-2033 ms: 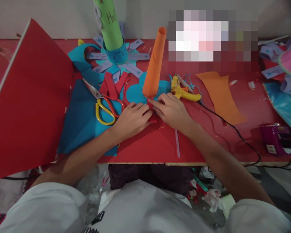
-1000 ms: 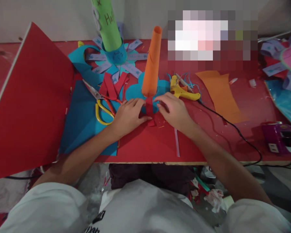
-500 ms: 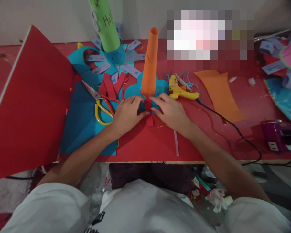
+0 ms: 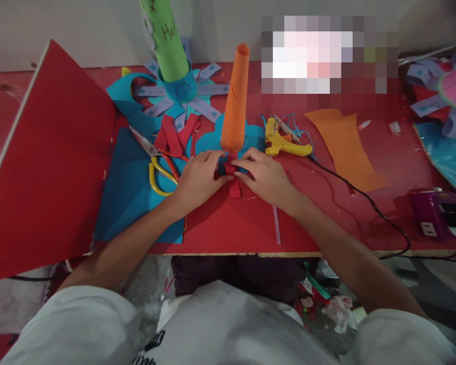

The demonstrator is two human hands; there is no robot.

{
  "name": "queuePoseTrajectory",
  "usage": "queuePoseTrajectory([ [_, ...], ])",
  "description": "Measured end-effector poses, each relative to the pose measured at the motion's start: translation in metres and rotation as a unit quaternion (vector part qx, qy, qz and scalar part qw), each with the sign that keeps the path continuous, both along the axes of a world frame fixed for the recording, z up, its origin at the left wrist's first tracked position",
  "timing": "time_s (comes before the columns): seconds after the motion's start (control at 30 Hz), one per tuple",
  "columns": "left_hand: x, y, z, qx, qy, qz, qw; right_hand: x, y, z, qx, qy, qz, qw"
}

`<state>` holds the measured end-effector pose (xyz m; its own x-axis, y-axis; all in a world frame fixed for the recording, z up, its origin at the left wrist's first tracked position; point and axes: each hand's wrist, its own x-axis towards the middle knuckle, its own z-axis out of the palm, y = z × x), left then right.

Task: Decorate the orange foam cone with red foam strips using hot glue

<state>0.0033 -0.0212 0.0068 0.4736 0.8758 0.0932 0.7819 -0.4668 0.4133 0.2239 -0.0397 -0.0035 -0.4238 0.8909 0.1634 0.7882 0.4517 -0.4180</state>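
Observation:
A red paper strip [image 4: 234, 189] runs from the foot of an upright orange paper cone [image 4: 235, 101] toward me, over a blue flower-shaped paper base [image 4: 254, 136]. My right hand [image 4: 268, 172] pinches the strip's raised, bent part between thumb and fingers. On the other side my left hand [image 4: 201, 177] is curved, its thumb and fingertips at the strip's left edge; fingers and thumb stand apart, with a gap between them. Parts of the strip and base are hidden under the fingers. Beside my left hand lie scissors [image 4: 163, 175] with yellow and red handles.
A yellow glue gun [image 4: 287, 144] with a black cord lies right of the base. Orange paper [image 4: 349, 152], a purple box [image 4: 431, 213] and a glue stick [image 4: 276, 225] lie further right and in front. Left are blue paper [image 4: 133, 197], a leaning red board [image 4: 57, 167] and a green tube [image 4: 167, 45].
My hands parted and showed the strip lying lengthwise, then closed in again. Now my right fingers have bent the strip's middle up. The cone has shifted slightly left in view.

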Motion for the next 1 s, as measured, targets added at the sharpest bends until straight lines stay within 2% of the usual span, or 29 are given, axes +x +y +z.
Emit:
queuePoseTrajectory([
  [0.2,-0.003,0.001,-0.004,0.012,-0.012,-0.031,0.999,0.001,-0.001,0.0,0.005,0.021,0.023,1.0],
  [0.37,-0.006,0.002,-0.009,0.039,-0.061,-0.091,0.993,0.018,0.005,0.012,0.012,0.044,0.045,0.998],
  [0.43,-0.006,0.0,-0.009,0.047,-0.083,-0.114,0.989,0.034,0.011,0.018,0.037,0.034,-0.006,0.999],
  [0.57,-0.006,-0.004,-0.005,0.037,-0.121,-0.168,0.978,0.07,0.022,0.024,0.079,-0.082,-0.175,0.978],
  [0.63,-0.006,-0.005,-0.004,0.028,-0.125,-0.178,0.976,0.083,0.023,0.021,0.059,-0.102,-0.178,0.977],
  [0.8,-0.008,-0.008,-0.005,0.052,-0.111,-0.188,0.975,0.091,0.022,0.008,0.046,-0.124,-0.116,0.984],
  [1.0,-0.01,-0.01,-0.009,0.094,-0.094,-0.221,0.966,0.081,0.026,0.007,0.031,-0.13,-0.167,0.977],
])
